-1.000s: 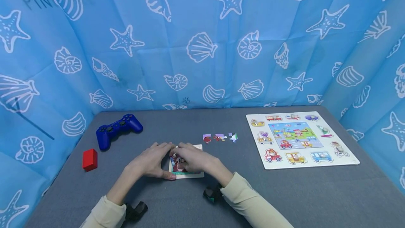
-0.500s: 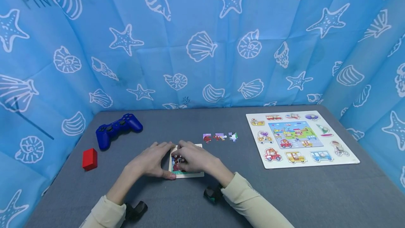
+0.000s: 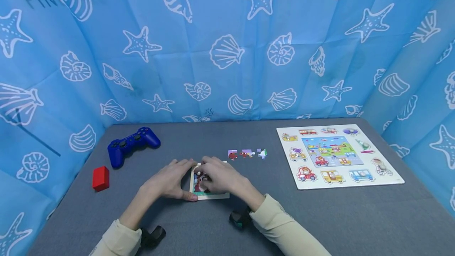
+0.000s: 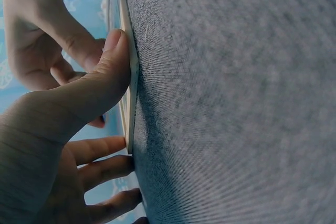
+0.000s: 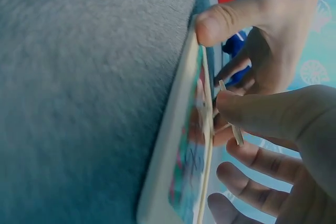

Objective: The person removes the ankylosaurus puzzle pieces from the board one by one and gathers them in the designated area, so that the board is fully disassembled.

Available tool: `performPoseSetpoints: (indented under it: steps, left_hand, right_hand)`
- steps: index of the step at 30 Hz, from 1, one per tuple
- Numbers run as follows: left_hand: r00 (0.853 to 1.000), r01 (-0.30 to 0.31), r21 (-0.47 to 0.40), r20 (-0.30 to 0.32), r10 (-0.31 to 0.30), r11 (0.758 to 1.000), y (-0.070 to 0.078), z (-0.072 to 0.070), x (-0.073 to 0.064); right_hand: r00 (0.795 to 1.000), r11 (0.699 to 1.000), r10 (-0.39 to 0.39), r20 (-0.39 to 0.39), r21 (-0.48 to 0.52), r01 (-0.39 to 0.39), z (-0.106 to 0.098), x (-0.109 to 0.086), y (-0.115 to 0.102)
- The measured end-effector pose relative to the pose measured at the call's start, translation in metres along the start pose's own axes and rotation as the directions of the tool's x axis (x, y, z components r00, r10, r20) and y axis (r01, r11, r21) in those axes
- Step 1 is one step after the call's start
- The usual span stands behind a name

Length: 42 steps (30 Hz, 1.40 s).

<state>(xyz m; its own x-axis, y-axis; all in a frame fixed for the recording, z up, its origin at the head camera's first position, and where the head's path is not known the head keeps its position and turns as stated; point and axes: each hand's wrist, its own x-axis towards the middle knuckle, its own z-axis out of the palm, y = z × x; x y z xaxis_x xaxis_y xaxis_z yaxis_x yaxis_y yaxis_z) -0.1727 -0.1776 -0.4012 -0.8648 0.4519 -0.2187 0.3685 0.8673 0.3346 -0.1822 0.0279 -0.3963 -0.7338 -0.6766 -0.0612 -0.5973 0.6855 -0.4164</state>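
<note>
A small jigsaw puzzle tray with a pale wooden rim and a coloured picture lies on the table before me in the head view. My left hand holds its left side, thumb on the near rim and fingers spread along the far side. Above the picture, my right hand pinches a thin puzzle piece between thumb and fingers, seen edge-on in the right wrist view. That hand covers much of the tray from the head camera. Beyond the tray, three loose puzzle pieces lie in a row.
At the right lies a large white peg puzzle board with vehicle pieces. A blue game controller and a red block are on the left. The grey-covered table ends at a blue shell-print curtain.
My right hand has shifted slightly over the tray, its fingers lifting a little and uncovering more of the picture. The left hand keeps its place on the rim.
</note>
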Motion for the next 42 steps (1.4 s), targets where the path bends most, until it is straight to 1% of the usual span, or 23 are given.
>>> performPoseSetpoints:
  steps: [6,13,18,27,35,42]
  left_hand:
    - [1.000,0.014,0.005,-0.001,-0.014,1.000,0.000,0.001,0.001]
    - [0.999,0.038,-0.001,0.002,-0.038,0.999,-0.001,0.003,0.003]
    - [0.999,0.044,0.005,0.007,-0.044,0.999,0.000,0.002,0.003]
    - [0.999,0.034,0.003,0.008,-0.034,0.999,0.002,0.002,0.000]
    - [0.999,0.038,-0.007,0.017,-0.038,0.999,0.001,0.002,0.001]
    - [0.999,0.036,-0.003,0.017,-0.036,0.999,0.001,0.002,0.002]
  right_hand:
    - [1.000,1.000,0.010,-0.028,-0.010,-0.010,-0.005,-0.008,0.010]
    - [0.997,1.000,0.014,-0.081,0.026,-0.012,-0.014,-0.025,0.029]
    - [0.993,1.000,0.013,-0.115,0.010,-0.012,-0.021,-0.034,0.045]
    - [0.990,0.997,0.072,-0.119,0.024,-0.070,-0.027,-0.043,0.062]
    - [0.986,0.990,0.138,-0.093,0.019,-0.137,-0.025,-0.042,0.069]
    - [0.989,0.993,0.115,-0.094,-0.008,-0.117,-0.024,-0.041,0.071]
